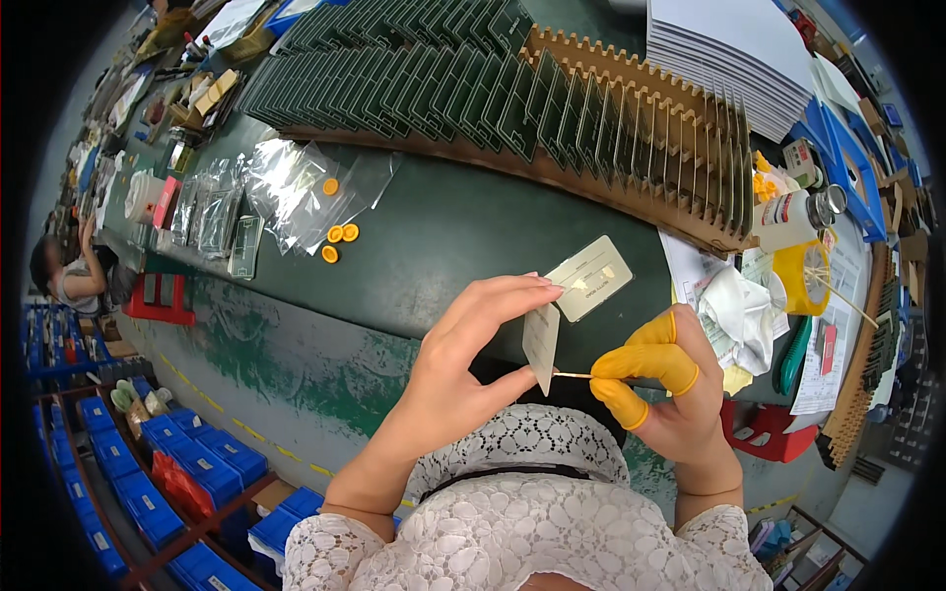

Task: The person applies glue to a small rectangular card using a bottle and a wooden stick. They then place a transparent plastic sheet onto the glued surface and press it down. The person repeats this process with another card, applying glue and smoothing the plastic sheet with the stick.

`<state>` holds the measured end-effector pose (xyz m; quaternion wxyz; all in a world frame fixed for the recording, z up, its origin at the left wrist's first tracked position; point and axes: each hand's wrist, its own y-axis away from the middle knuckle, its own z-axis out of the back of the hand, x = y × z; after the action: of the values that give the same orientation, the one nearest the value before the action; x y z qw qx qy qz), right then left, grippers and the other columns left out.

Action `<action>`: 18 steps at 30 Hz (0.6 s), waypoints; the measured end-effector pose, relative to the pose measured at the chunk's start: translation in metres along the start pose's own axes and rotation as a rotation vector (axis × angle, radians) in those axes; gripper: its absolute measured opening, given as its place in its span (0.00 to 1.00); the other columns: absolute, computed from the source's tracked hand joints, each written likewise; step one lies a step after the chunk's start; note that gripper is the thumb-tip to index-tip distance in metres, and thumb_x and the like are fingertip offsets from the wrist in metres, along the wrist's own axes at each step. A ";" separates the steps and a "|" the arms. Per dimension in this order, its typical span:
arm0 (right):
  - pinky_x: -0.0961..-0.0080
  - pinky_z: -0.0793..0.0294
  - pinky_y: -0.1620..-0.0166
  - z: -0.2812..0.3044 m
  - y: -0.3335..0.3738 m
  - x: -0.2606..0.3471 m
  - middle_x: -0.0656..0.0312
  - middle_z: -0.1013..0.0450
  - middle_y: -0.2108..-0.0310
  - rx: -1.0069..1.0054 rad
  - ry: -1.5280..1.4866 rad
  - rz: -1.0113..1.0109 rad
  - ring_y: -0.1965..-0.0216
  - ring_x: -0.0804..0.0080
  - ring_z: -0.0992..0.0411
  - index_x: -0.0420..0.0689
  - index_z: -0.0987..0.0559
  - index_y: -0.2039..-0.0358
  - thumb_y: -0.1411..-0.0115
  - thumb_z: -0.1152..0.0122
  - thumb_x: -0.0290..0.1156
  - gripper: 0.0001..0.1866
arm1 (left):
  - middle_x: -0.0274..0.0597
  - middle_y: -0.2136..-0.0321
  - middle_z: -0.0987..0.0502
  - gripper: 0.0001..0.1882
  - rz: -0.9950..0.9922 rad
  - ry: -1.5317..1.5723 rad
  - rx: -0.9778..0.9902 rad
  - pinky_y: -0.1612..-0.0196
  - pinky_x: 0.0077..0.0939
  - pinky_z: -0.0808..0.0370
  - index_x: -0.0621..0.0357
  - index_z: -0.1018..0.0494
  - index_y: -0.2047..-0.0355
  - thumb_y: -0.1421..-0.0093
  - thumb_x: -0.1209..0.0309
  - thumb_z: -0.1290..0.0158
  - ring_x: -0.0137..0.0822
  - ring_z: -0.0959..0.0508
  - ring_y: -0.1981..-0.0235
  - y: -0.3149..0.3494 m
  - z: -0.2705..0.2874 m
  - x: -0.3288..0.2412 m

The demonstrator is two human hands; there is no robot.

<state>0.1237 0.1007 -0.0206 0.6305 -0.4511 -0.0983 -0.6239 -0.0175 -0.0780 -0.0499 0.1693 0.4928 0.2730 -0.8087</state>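
My left hand (455, 360) pinches a thin, pale rectangular plate (539, 347) by its edges, thumb below and fingers above, tilted nearly upright over the table's near edge. Yellow finger cots cover several fingertips of my right hand (670, 389). Between those fingers is a thin, light wooden stick (574, 374), like a cotton swab. Its tip meets the held plate near the lower edge; the tip itself is too small to make out. Just beyond my left fingertips, a similar pale plate (596, 279) with printed marks lies flat on the dark green table (434, 227).
Brown slotted racks (434, 148) of dark green plates span the back. Loose rolled finger cots (350, 232) and clear plastic bags (296, 192) lie left. On the right are a clear bottle (788, 219), a yellow cup (796, 276) with sticks, white tissue (739, 310) and papers.
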 end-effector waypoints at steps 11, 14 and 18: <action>0.69 0.41 0.69 -0.001 -0.003 0.000 0.63 0.30 0.73 0.014 0.012 0.016 0.74 0.65 0.35 0.45 0.19 0.65 0.55 0.22 0.27 0.16 | 0.47 0.46 0.22 0.34 -0.004 0.004 -0.004 0.40 0.38 0.28 0.59 0.26 0.46 0.56 0.78 0.29 0.47 0.24 0.43 0.000 0.001 0.001; 0.69 0.41 0.69 -0.001 -0.002 0.001 0.63 0.30 0.73 0.030 0.006 0.006 0.74 0.65 0.35 0.45 0.19 0.65 0.55 0.22 0.26 0.16 | 0.47 0.46 0.22 0.35 0.003 0.013 -0.008 0.40 0.38 0.28 0.59 0.26 0.46 0.57 0.79 0.29 0.46 0.24 0.42 0.001 0.000 0.003; 0.69 0.41 0.69 0.000 -0.002 0.002 0.63 0.30 0.73 0.027 0.016 0.010 0.74 0.65 0.35 0.45 0.19 0.65 0.55 0.22 0.26 0.16 | 0.47 0.46 0.23 0.35 0.008 0.026 -0.003 0.39 0.38 0.29 0.59 0.26 0.46 0.57 0.80 0.30 0.46 0.24 0.42 0.002 0.000 0.003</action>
<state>0.1225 0.0998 -0.0181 0.6404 -0.4380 -0.0991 -0.6230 -0.0179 -0.0793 -0.0528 0.1698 0.5040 0.2744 -0.8011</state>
